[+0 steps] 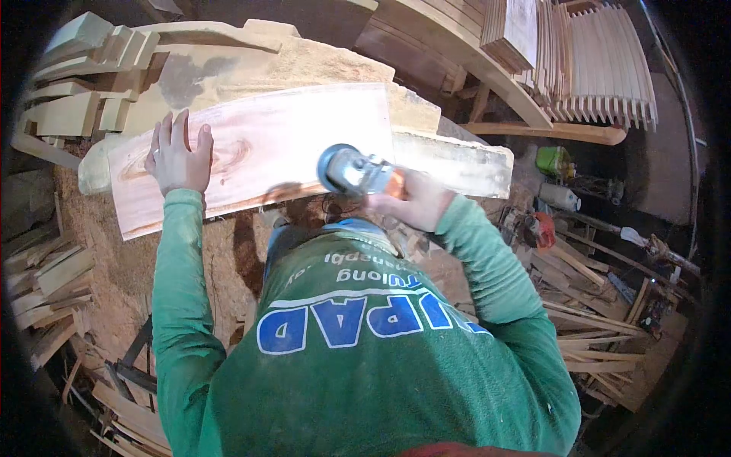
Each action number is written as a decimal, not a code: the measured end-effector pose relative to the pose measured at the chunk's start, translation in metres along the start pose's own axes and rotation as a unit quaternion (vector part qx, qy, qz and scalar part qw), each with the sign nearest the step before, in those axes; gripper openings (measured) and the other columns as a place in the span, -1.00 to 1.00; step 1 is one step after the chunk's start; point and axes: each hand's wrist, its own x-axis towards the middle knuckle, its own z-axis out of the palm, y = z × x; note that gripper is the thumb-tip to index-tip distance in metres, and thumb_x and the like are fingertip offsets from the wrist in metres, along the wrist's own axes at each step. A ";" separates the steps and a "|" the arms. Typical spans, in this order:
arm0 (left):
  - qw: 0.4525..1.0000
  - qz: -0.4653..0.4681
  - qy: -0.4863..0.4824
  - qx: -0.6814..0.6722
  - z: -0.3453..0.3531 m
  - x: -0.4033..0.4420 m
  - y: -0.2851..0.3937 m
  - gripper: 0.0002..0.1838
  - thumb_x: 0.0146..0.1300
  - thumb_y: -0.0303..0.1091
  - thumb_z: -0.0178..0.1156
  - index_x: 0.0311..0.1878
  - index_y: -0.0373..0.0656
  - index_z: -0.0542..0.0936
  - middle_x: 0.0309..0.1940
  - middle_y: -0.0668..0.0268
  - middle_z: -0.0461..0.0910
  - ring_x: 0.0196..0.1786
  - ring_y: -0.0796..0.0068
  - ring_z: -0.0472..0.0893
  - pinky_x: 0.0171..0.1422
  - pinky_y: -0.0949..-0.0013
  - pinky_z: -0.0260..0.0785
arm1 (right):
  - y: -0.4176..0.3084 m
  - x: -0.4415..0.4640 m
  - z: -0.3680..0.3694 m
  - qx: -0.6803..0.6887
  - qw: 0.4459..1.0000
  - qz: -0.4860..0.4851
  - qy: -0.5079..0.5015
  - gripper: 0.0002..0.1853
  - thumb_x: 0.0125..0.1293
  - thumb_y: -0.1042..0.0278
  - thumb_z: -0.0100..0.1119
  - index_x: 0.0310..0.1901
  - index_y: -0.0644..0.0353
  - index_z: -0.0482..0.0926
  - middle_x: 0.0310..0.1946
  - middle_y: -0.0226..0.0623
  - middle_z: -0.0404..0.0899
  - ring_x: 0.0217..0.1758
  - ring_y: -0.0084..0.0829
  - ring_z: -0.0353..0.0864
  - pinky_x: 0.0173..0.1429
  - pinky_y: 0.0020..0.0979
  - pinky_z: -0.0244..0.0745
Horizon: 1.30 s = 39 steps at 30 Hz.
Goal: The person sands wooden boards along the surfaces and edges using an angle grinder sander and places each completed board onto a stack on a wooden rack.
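Honestly, from my head view, the likeliest trouble is a slip of the power tool (354, 171): its round head is over the board (282, 137) close to the near edge, and if it dropped past that edge it could catch, gouge the wood or kick towards my body. The board lies across the left and middle of the desk (304, 67), its near left corner seeming to jut beyond the desk's near edge, so leaning hard there could tip or swing it. Only my left hand (183, 156) appears to steady it; I see no clamp. My loose sleeve (487, 251) could snag if it strayed near the head.

My left hand is laid palm down, fingers spread and pointing to the far edge, thumb out to the right, pressing the board's left part and gripping nothing. That forearm runs almost straight out from me. My right hand (419, 199) is closed around the tool's orange handle; motion blur hides the exact finger placement. That elbow is bent outward, with the forearm slanting in from the right, across the desk's near edge. Whether the tool is running, or quite touching the wood, I can't tell.
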 end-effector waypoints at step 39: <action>1.000 0.000 0.002 -0.024 -0.002 -0.002 0.000 -0.37 0.41 0.21 0.15 0.46 0.18 0.53 0.54 0.23 0.40 0.63 0.15 0.27 0.57 -0.28 0.04 | 0.009 0.022 -0.071 -0.017 0.996 0.065 -0.063 -0.30 0.30 -0.17 0.48 0.28 0.19 0.62 0.05 -0.13 0.75 0.15 -0.33 0.69 0.33 -0.25 0.54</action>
